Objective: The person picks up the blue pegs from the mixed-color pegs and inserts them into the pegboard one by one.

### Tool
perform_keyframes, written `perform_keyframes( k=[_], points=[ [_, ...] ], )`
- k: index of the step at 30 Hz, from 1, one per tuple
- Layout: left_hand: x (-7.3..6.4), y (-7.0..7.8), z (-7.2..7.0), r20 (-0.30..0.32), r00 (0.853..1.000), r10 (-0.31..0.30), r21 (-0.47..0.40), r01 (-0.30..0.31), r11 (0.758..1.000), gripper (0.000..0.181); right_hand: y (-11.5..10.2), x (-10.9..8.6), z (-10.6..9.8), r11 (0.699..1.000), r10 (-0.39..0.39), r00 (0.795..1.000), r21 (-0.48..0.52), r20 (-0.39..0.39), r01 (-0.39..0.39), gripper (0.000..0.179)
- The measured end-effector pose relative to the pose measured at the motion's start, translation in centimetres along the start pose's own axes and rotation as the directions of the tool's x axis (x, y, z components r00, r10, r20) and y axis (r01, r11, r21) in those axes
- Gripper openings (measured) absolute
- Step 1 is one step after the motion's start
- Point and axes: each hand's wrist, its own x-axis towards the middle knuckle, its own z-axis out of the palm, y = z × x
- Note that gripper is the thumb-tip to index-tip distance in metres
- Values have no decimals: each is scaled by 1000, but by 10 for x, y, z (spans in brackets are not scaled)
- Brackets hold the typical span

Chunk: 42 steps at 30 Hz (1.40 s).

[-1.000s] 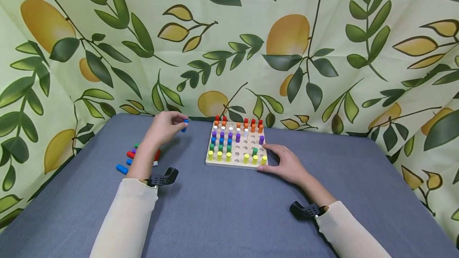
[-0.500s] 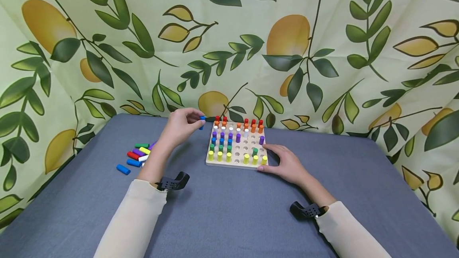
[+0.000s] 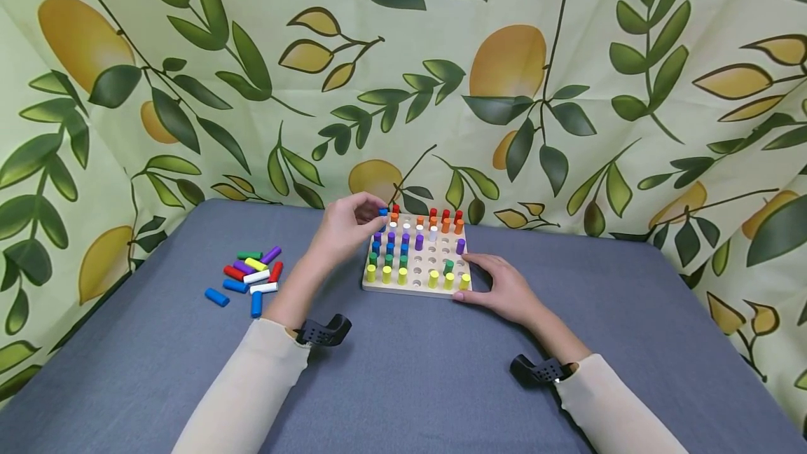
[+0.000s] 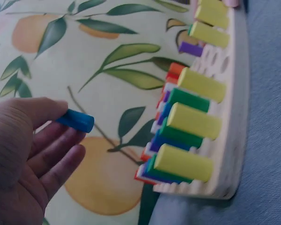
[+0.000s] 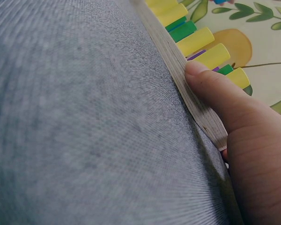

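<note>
Head and left wrist views show us the left hand [image 3: 348, 228], its grip pinching a blue peg [image 4: 78, 120] with thumb and fingertips. We see this peg at the far left corner of the wooden pegboard [image 3: 406, 289]; whether they touch, we cannot tell. The right hand [image 3: 501, 286] holds the near right corner between thumb and fingers. Loose coloured pegs [image 3: 256, 277] lie on the tabletop [image 3: 416, 370], left of the pegboard.
</note>
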Motion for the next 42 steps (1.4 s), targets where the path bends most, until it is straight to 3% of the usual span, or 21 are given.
perform_keyframes(
  k=[8,17,22,42],
  points=[
    [-4,0,19,-6,1000,17,24,-17,1000,25,-1,0,0,1000,6,1000,-3,9,-6,84],
    [-8,-2,41,35,997,62,55,-64,996,24,-2,1,0,1000,17,1000,-11,16,-17,84],
    [-10,-5,52,44,998,37,114,-42,993,23,-2,2,-1,1000,19,1000,-10,17,-19,84],
    [-11,-15,69,-14,1000,1,140,1,990,22,-2,2,-3,1000,16,1000,-9,19,-16,83]
  ],
)
